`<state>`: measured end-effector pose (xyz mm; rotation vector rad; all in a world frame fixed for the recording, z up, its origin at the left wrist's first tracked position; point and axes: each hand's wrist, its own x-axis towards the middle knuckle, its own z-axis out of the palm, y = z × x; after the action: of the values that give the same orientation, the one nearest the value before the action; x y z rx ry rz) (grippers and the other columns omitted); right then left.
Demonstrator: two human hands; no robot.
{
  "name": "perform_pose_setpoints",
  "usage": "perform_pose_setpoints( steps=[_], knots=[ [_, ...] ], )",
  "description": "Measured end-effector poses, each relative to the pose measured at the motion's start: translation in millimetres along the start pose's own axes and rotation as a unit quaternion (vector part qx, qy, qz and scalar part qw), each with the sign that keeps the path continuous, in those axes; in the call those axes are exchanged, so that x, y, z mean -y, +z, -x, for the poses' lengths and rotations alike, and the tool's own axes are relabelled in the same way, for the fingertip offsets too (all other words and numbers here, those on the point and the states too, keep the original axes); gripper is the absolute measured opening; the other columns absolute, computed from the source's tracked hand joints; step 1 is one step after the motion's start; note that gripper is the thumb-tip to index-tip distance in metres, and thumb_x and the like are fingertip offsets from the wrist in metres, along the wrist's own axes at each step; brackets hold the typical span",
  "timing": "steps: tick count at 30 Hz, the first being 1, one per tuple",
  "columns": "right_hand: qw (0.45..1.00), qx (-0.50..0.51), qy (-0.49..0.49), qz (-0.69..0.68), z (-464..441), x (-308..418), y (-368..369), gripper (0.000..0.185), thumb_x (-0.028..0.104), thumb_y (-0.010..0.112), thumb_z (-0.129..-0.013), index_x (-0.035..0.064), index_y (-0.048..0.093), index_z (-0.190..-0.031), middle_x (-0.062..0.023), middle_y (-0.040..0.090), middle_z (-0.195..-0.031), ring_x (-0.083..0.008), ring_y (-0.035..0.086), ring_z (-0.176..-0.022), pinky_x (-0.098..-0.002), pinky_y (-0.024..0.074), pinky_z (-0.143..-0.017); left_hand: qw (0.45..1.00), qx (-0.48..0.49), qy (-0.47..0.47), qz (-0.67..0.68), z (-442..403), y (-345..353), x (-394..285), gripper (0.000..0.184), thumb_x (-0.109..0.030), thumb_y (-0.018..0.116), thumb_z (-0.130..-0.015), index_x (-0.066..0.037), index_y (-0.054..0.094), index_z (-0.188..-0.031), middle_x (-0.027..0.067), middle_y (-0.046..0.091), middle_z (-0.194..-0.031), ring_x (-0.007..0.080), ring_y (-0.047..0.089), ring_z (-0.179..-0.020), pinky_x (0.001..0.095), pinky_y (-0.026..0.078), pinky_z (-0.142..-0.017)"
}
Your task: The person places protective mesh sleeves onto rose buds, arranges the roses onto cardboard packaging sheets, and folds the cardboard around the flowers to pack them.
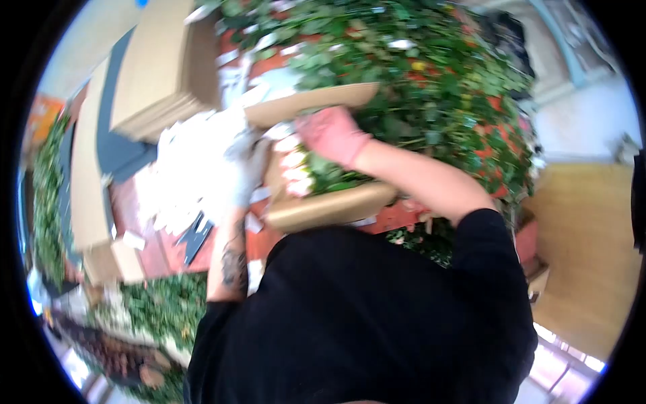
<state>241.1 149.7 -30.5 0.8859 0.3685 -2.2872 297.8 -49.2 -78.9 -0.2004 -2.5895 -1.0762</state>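
Note:
In the head view, a row of pale pink roses [295, 165] lies with green stems on a brown cardboard sheet [330, 207] whose two long sides are raised. My right hand [330, 135], in a pink glove, is over the far end of the row with its fingers curled in. What they hold is hidden; a small whitish piece shows beside them. My left hand [243, 168], in a whitish glove, is at the left edge of the cardboard near the rose heads. Motion blurs its fingers. Close to it lies a pile of white sleeves or paper [188, 168].
Leafy cut stems [417, 81] are heaped across the red table's far side. Stacked folded cardboard [151, 67] stands at the left. A dark tool like scissors or a stapler [196, 237] lies near my left forearm. A brown board [585, 249] is at the right.

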Motion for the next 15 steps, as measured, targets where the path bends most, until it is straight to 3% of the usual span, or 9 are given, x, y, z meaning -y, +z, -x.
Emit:
perform_pose_setpoints(
  steps=[2, 4, 6, 7, 8, 10, 13, 14, 15],
  knots=[
    [0.967, 0.220, 0.120, -0.051, -32.3, 10.4, -33.8, 0.023, 0.012, 0.048, -0.071, 0.0074, 0.032, -0.055, -0.0078, 0.032, -0.053, -0.0246, 0.039, -0.054, -0.0336, 0.0439, -0.065, 1.000, -0.016, -0.005, 0.019, 0.9, 0.5, -1.5, 0.013, -0.015, 0.066, -0.080, -0.003, 0.066, -0.082, 0.0147, 0.064, -0.080, 0.0313, 0.062, -0.076, 0.0406, 0.047, -0.070],
    [0.959, 0.232, 0.139, -0.082, -17.7, 6.1, -23.3, 0.020, 0.013, 0.046, -0.073, 0.0068, 0.037, -0.056, -0.0085, 0.038, -0.054, -0.0236, 0.043, -0.054, -0.0329, 0.0439, -0.063, 0.999, 0.008, -0.031, 0.013, -1.4, -9.1, -11.0, 0.013, -0.015, 0.066, -0.081, -0.002, 0.065, -0.084, 0.0144, 0.064, -0.080, 0.0293, 0.062, -0.075, 0.0393, 0.047, -0.070],
    [0.988, 0.095, 0.064, -0.103, -18.0, 0.0, -16.5, 0.025, 0.016, 0.049, -0.078, 0.0094, 0.040, -0.055, -0.0003, 0.048, -0.060, -0.0221, 0.052, -0.066, -0.0345, 0.0454, -0.073, 0.998, 0.022, -0.051, 0.027, -1.2, -15.6, -9.7, 0.013, -0.015, 0.066, -0.081, -0.002, 0.065, -0.085, 0.0144, 0.064, -0.079, 0.0284, 0.062, -0.074, 0.0386, 0.047, -0.069],
    [0.988, 0.098, 0.065, -0.104, -30.4, 1.9, -26.8, 0.025, 0.016, 0.049, -0.078, 0.0094, 0.040, -0.055, -0.0003, 0.048, -0.060, -0.0221, 0.052, -0.066, -0.0345, 0.0454, -0.073, 0.995, 0.034, -0.081, 0.036, 0.3, -20.9, -6.3, 0.014, -0.015, 0.065, -0.082, -0.002, 0.065, -0.085, 0.0143, 0.064, -0.079, 0.0275, 0.062, -0.074, 0.0379, 0.048, -0.068],
    [0.897, 0.167, 0.280, -0.298, -48.1, 7.0, -44.0, 0.025, 0.017, 0.049, -0.080, 0.0093, 0.041, -0.057, -0.0001, 0.048, -0.059, -0.0222, 0.052, -0.066, -0.0338, 0.0448, -0.077, 0.996, 0.032, -0.081, 0.033, 2.5, -24.9, 2.2, 0.014, -0.015, 0.065, -0.082, -0.002, 0.065, -0.085, 0.0143, 0.064, -0.079, 0.0275, 0.062, -0.074, 0.0379, 0.048, -0.068],
    [0.719, 0.217, 0.471, -0.463, -56.0, 9.7, -47.2, 0.024, 0.017, 0.048, -0.081, 0.0092, 0.043, -0.059, 0.0001, 0.048, -0.057, -0.0223, 0.052, -0.065, -0.0332, 0.0442, -0.080, 0.989, 0.051, -0.131, 0.035, 7.8, -32.2, 17.0, 0.015, -0.016, 0.064, -0.083, -0.001, 0.066, -0.086, 0.0144, 0.064, -0.079, 0.0261, 0.063, -0.074, 0.0365, 0.048, -0.068],
    [0.727, 0.229, 0.488, -0.425, -42.1, 14.8, -45.3, 0.023, 0.017, 0.048, -0.081, 0.0086, 0.043, -0.060, -0.0009, 0.051, -0.061, -0.0206, 0.052, -0.066, -0.0330, 0.0448, -0.076, 0.984, 0.048, -0.161, -0.050, 16.5, -53.1, 44.4, 0.019, -0.013, 0.061, -0.084, -0.001, 0.066, -0.098, 0.0164, 0.067, -0.091, 0.0276, 0.065, -0.084, 0.0367, 0.050, -0.077],
    [0.933, 0.164, 0.255, -0.196, -31.4, 15.5, -43.5, 0.011, 0.014, 0.049, -0.077, 0.0033, 0.050, -0.076, -0.0041, 0.054, -0.064, -0.0200, 0.056, -0.066, -0.0345, 0.0476, -0.077, 0.987, 0.029, -0.147, -0.061, 28.2, -59.2, 63.9, 0.022, -0.012, 0.060, -0.084, -0.001, 0.067, -0.101, 0.0170, 0.067, -0.095, 0.0282, 0.065, -0.088, 0.0370, 0.050, -0.080],
    [0.994, 0.088, -0.002, 0.067, -22.6, 6.9, -33.8, 0.024, 0.012, 0.051, -0.073, -0.0021, 0.056, -0.093, -0.0072, 0.057, -0.067, -0.0194, 0.059, -0.066, -0.0360, 0.0505, -0.079, 0.990, 0.011, -0.087, -0.113, 33.7, -69.8, 61.1, 0.023, -0.011, 0.059, -0.084, -0.002, 0.066, -0.103, 0.0175, 0.067, -0.098, 0.0289, 0.065, -0.091, 0.0374, 0.049, -0.083]
  ],
)
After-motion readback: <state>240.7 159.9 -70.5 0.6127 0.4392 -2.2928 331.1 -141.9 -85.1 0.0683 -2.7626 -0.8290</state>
